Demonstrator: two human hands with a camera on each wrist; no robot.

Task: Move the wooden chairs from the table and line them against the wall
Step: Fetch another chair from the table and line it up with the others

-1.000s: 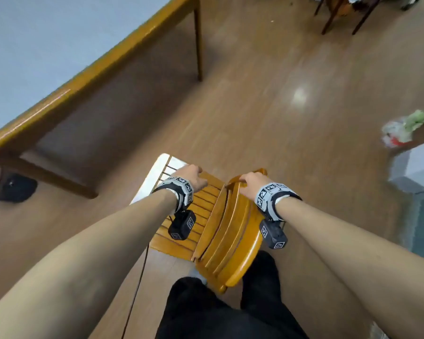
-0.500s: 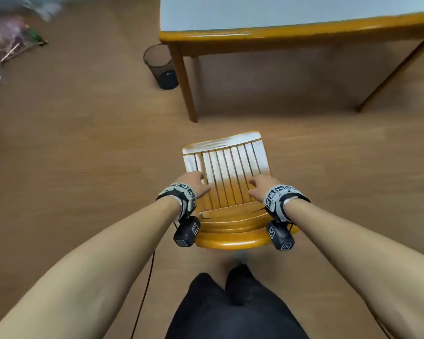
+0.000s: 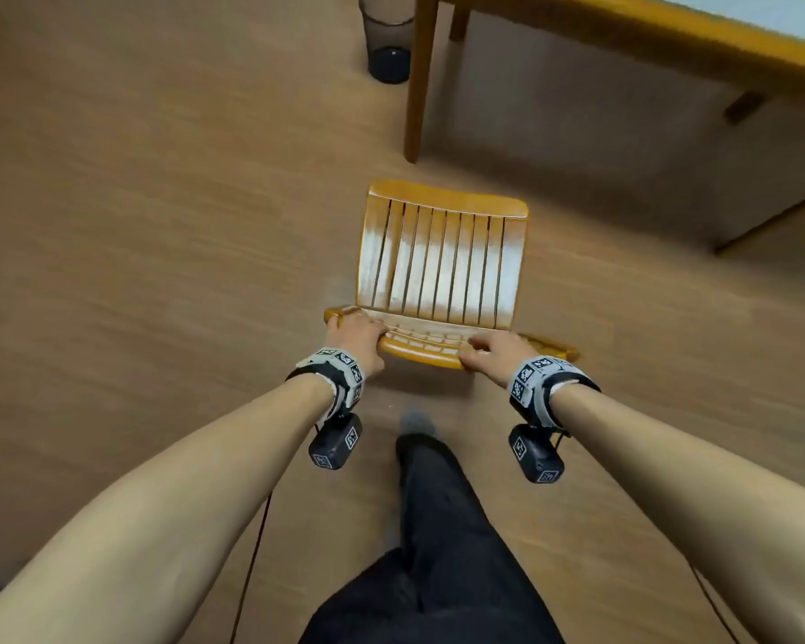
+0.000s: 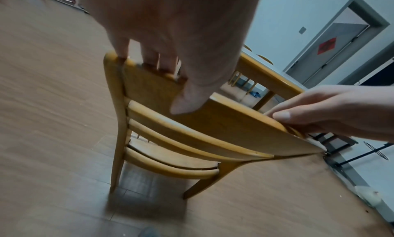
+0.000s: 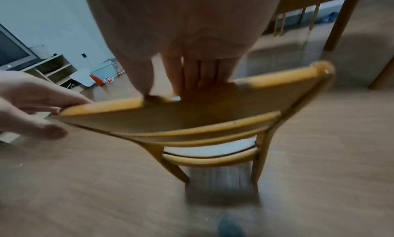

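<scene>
Chairs in hand: 1 wooden chair (image 3: pixel 442 262), upright on the wood floor (image 3: pixel 159 225), just near of the table, its slatted seat pointing toward the far side.
Seat slats: about 10, pale where the light glares on them.
Back rails: 3 curved rails in the left wrist view, the top rail (image 4: pixel 213 119) widest.
Chair legs seen: 2 rear legs in each wrist view, both on the floor.
Hands: 2, both on the top rail.
Left hand (image 3: pixel 354 334): grasping the left end of the top rail, fingers (image 4: pixel 149 58) curled over its far side, thumb pressed on the near face.
Right hand (image 3: pixel 493 353): grasping the rail right of centre, fingers (image 5: pixel 192 72) hooked over the top edge, thumb on the near side.
Tables: 1 table (image 3: pixel 670 34) with a yellow wood edge, far right; 3 of its legs show in the head view.
Other chairs: 1 more, only its spindles (image 5: pixel 298 20) visible under the table.
Bins: 1 dark mesh wastebasket (image 3: pixel 388 37), far, just left of the table leg.
Doors: 1 grey door (image 4: pixel 334 50), far right in the left wrist view.
Wrist units: 2, 1 per wrist.
</scene>
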